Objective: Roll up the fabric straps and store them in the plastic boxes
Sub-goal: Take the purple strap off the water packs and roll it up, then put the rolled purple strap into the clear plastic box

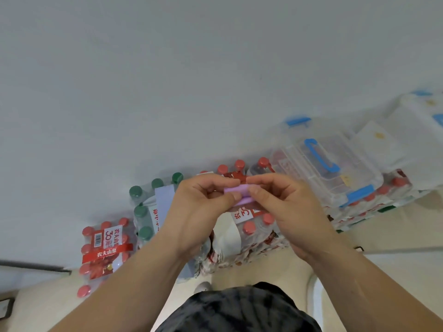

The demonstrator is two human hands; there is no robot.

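Observation:
A lilac fabric strap [238, 193], partly rolled, is pinched between both hands in mid-air at the centre of the view. My left hand [196, 212] grips its left end with thumb and fingers. On the strap's right end my right hand [285, 207] holds with fingertips and thumb. A clear plastic box with blue latches and a blue handle [335, 168] rests shut on bottle packs to the right. A further clear box [417, 116] sits behind it at the far right.
Shrink-wrapped packs of red-capped bottles [105, 250] and green-capped bottles [143, 212] stand on the floor against a white wall [167, 68]. A white lid or tray [378, 140] lies between the boxes. My dark shorts fill the bottom centre.

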